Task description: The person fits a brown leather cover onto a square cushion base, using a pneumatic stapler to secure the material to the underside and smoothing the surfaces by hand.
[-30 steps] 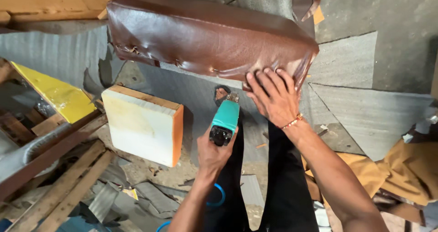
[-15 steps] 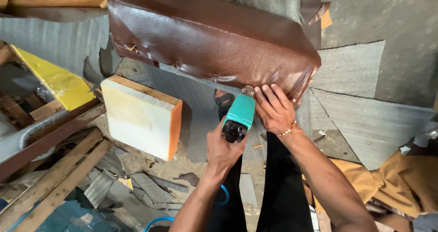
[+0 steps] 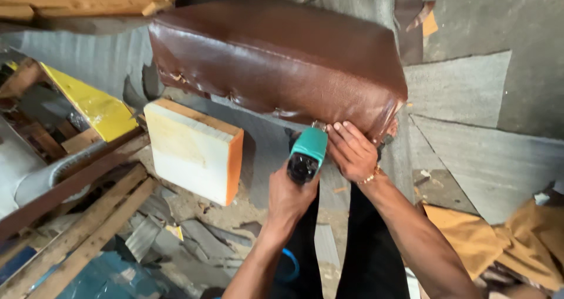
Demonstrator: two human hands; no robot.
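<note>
The left hand is closed around a teal staple gun aimed at the near lower edge of the brown leather cushion, where the right hand presses the covering flat, fingers spread and grasping nothing; stapling seems underway, calling for steady pressure.

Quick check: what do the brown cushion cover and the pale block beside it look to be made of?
Brown cushion cover: leather or leatherette, going by its glossy sheen and the creases at the edge; I can't tell which. Pale block: likely foam, with a matte porous cream face and an orange side.
</note>
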